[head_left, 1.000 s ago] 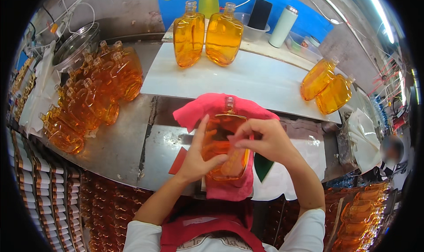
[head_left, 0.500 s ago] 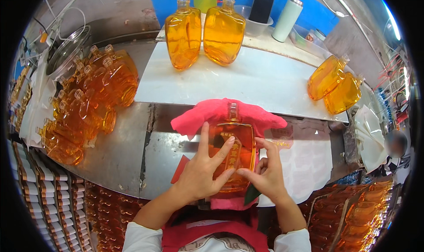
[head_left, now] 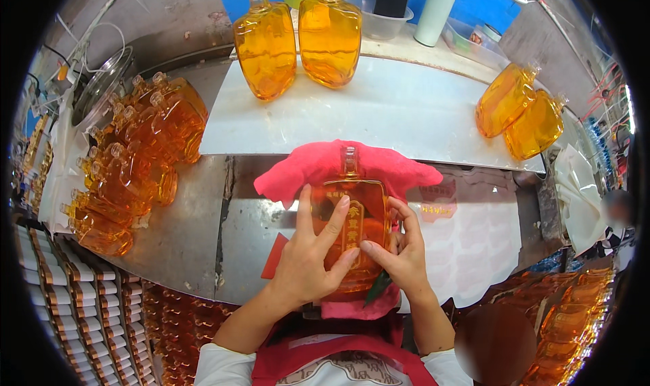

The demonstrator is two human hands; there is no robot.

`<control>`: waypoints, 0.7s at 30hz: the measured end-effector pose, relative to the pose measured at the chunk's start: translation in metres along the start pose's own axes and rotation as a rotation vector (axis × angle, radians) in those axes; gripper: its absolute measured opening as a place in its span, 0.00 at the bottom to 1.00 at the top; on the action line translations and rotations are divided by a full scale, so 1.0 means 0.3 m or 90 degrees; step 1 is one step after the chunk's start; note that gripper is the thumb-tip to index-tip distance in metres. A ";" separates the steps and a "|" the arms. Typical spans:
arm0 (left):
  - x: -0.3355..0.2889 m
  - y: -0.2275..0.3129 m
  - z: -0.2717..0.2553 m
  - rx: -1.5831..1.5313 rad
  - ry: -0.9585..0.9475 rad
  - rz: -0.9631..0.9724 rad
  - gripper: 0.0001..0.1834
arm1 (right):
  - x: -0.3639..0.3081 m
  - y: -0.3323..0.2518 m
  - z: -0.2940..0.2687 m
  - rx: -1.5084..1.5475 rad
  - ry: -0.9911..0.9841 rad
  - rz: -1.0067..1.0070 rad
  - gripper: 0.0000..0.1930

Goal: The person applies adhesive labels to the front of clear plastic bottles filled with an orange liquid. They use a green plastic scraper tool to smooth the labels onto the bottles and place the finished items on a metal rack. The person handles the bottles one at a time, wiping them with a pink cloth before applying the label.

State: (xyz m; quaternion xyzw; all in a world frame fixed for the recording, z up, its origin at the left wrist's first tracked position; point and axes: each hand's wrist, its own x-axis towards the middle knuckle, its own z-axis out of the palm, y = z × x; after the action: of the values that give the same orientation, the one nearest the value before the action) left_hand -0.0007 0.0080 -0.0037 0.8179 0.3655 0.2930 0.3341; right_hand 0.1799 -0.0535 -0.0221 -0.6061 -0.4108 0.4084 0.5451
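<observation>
A flat, clear glass bottle of amber liquid (head_left: 374, 200) lies on a pink cloth (head_left: 298, 173), its bare neck pointing away from me. Down its front runs a label strip with gold characters (head_left: 353, 227). My left hand (head_left: 305, 257) rests on the bottle's left part with fingers spread, two of them stretched up and the thumb touching near the label's lower end. With my right hand (head_left: 403, 254) I grip the right edge, thumb pressed on the front beside the label and fingers bent along the side. A dark green pointed piece (head_left: 378, 288) sticks out below my right palm; its other end is hidden.
Two amber bottles (head_left: 298, 41) stand at the back on a white board (head_left: 406, 108); another pair (head_left: 518, 112) leans at right. Many bottles (head_left: 139, 152) crowd the left. A label sheet (head_left: 474, 244) lies right of the cloth, a red piece (head_left: 274, 254) left. Crates of bottles (head_left: 565, 325) sit below.
The whole view has shifted slightly as my head moved. Both hands keep nearly the same place on the bottle; my right thumb lies slightly closer to the label.
</observation>
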 end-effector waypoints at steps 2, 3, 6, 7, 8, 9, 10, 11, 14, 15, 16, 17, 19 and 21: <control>-0.003 0.007 0.005 -0.006 0.007 -0.008 0.41 | 0.000 0.002 -0.004 -0.005 -0.004 -0.006 0.41; -0.004 0.012 0.009 -0.010 0.010 -0.010 0.41 | -0.001 0.002 -0.010 -0.017 -0.004 -0.011 0.41; -0.005 0.011 0.012 -0.017 0.015 -0.007 0.40 | -0.001 0.010 -0.013 -0.023 -0.003 -0.023 0.41; -0.007 0.009 0.012 -0.032 0.009 -0.012 0.40 | -0.001 0.016 -0.013 -0.020 -0.003 -0.024 0.41; -0.007 0.005 0.011 -0.047 0.002 -0.017 0.39 | 0.001 0.023 -0.017 -0.009 -0.010 -0.026 0.41; -0.008 -0.002 0.004 -0.048 -0.003 -0.012 0.39 | 0.006 0.030 -0.019 0.004 -0.019 -0.029 0.41; -0.009 -0.008 -0.003 -0.051 -0.008 -0.005 0.38 | 0.009 0.036 -0.023 0.017 -0.027 -0.032 0.41; -0.012 -0.021 -0.014 -0.042 -0.012 0.012 0.38 | 0.008 0.042 -0.031 0.027 -0.038 -0.040 0.41; -0.013 -0.059 -0.049 -0.119 -0.048 0.017 0.34 | -0.001 0.050 -0.049 0.072 -0.045 0.006 0.41; -0.012 -0.064 -0.060 -0.113 -0.060 0.022 0.34 | -0.007 0.035 -0.050 0.073 -0.046 0.012 0.40; -0.009 -0.066 -0.067 -0.107 -0.072 0.028 0.33 | -0.012 0.025 -0.050 0.046 -0.047 0.003 0.41; -0.005 -0.062 -0.071 -0.142 -0.088 0.011 0.33 | -0.016 0.018 -0.049 0.019 -0.049 -0.006 0.41; 0.005 -0.052 -0.069 -0.092 -0.081 0.028 0.33 | -0.018 0.012 -0.047 -0.028 -0.043 -0.024 0.41; 0.004 -0.040 -0.062 -0.068 -0.070 0.027 0.34 | -0.017 0.006 -0.034 -0.064 -0.033 -0.040 0.41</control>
State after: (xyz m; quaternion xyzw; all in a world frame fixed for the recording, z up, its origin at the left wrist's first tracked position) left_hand -0.0183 0.0213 -0.0014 0.8214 0.3125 0.2738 0.3908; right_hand 0.1881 -0.0617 -0.0230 -0.6088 -0.4639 0.3855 0.5154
